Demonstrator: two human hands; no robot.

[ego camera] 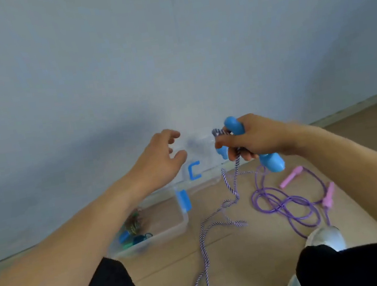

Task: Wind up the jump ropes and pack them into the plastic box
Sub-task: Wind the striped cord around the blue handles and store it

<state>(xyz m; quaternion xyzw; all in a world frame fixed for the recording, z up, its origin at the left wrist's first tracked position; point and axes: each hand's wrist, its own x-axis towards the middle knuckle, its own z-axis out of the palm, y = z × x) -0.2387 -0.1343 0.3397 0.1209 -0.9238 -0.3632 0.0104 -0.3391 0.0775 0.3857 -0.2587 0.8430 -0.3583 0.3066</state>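
Observation:
My right hand (253, 140) grips the two blue handles (272, 161) of a purple-and-white braided jump rope (205, 245). A few turns of cord sit around the handles, and the rest hangs to the floor in loose loops. My left hand (161, 161) hovers just left of the handles with fingers spread and holds nothing. A clear plastic box (179, 222) with a blue latch stands on the floor by the wall, with a wound rope (134, 227) inside. Its clear lid (200, 163) with a blue clip leans against the wall. A purple rope with pink handles (290, 176) lies unwound to the right.
A pale wall (168, 48) fills the upper view and meets the wooden floor (248, 256) just behind the box. My knees in black trousers (348, 268) and a light shoe (326, 237) sit at the bottom edge, close to the purple rope.

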